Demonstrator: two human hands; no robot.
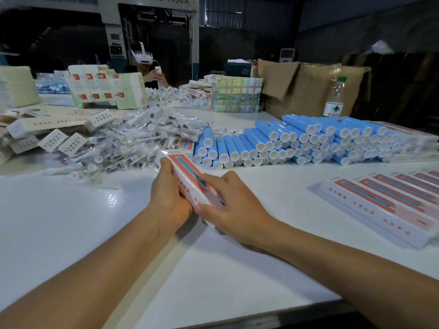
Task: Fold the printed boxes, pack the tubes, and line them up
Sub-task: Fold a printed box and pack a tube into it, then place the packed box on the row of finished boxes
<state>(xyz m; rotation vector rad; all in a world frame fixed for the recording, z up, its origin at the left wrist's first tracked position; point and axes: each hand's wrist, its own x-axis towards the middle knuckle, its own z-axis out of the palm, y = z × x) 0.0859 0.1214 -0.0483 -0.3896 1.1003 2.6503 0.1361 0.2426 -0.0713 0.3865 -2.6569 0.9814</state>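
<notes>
Two bare hands meet on one printed box (190,176) over the white bench (71,222), and that box is the landmark here. The left hand (169,198) cups its left side, fingers curled round the long edge; the right hand (234,207) lies over its near end, fingers (209,180) bent onto the red-and-white face and gripping it. The box is tilted, far end raised; whether its near end touches the bench cannot be told. Right of the box, well apart, a row of packed boxes (384,205) lies side by side. Just beyond the box, to the right, blue tubes (297,143) are stacked with white caps facing here. Beyond it to the left spreads a heap of clear-wrapped brush heads (133,141). Farther back, right, stands a water bottle (335,98) beside a cardboard carton (306,89)
</notes>
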